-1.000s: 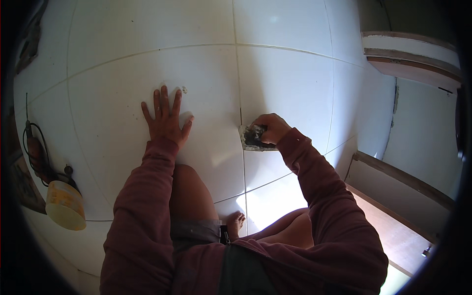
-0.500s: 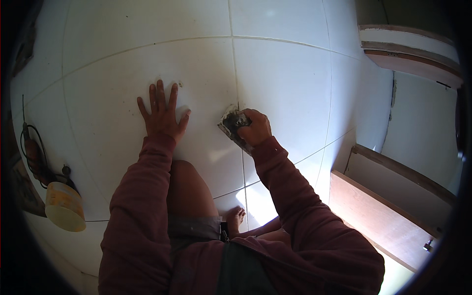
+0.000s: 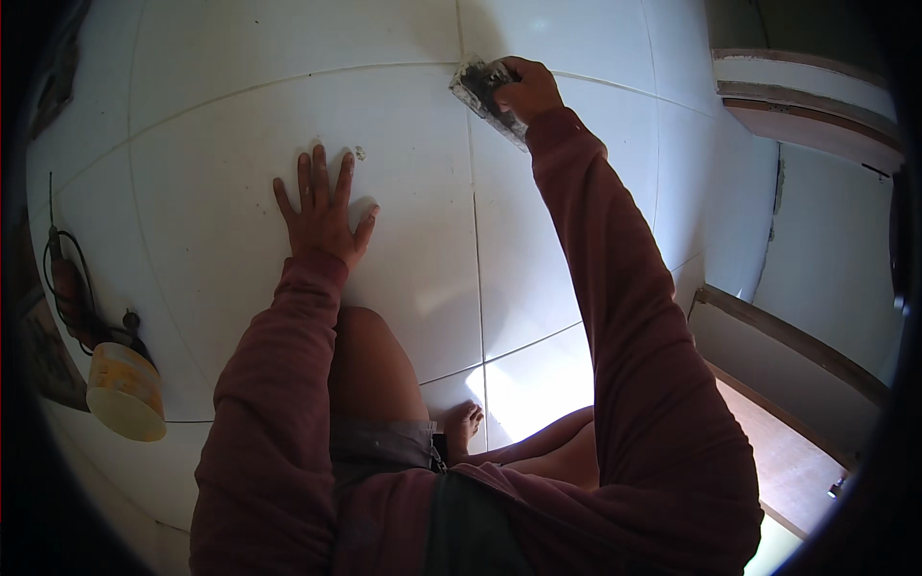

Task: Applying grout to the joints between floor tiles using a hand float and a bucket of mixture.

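Observation:
Across the joint between large white floor tiles (image 3: pixel 384 269), my right hand (image 3: pixel 530 91) grips a flat, dark grout float (image 3: pixel 487 94) smeared with whitish paste. The float lies tilted over the point where two joints cross, and its underside is hidden. My left hand (image 3: pixel 324 216) rests flat on the tile to the left, fingers spread, holding nothing. Just beyond its fingertips is a small pale crumb (image 3: pixel 360 153). Part of the joint (image 3: pixel 476 259) nearer to me looks dark, while the far joint (image 3: pixel 269 88) looks pale.
At the left stands a yellowish plastic tub (image 3: pixel 126 392), next to a corded power tool (image 3: pixel 69 293) with a long thin bit. Wooden-edged cabinet frames (image 3: pixel 797 336) line the right side. My bare foot (image 3: pixel 463 427) is on the tiles near a bright patch of light (image 3: pixel 538 384).
My right hand has slid the float away from me along the joint, up to the crossing. My left hand stays flat in nearly the same place.

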`<state>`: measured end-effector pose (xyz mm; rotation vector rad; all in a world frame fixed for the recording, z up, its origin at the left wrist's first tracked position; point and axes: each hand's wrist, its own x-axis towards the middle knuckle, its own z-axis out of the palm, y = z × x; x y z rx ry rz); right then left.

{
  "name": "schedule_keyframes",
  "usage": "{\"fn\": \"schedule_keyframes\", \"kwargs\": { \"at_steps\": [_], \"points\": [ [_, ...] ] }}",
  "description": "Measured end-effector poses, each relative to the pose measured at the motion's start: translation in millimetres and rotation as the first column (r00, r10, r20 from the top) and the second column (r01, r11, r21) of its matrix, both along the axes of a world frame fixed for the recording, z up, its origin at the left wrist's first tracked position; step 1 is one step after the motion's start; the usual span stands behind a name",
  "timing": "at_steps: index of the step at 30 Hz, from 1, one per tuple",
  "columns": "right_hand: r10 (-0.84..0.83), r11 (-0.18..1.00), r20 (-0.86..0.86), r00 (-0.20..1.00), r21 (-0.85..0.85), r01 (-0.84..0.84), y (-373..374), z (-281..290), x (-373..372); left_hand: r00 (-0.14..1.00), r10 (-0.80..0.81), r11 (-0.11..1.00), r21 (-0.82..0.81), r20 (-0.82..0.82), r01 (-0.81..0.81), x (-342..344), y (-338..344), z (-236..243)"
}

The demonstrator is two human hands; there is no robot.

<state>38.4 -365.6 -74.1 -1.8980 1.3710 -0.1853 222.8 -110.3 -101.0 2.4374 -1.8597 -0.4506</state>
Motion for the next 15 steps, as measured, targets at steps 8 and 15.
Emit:
{"fn": "schedule_keyframes", "kwargs": {
  "at_steps": [8,15],
  "points": [
    [0.383,0.921,-0.181,0.906,0.151,-0.359,71,18,-13,1.000,0.005,1.000,0.030,0.024,-0.006,3,2,3],
    [0.646,0.612,-0.240,0.724,0.731,-0.303,195,46,-131,0.999,0.017,0.997,0.074,0.035,-0.020,1,4,5]
  ]
}}
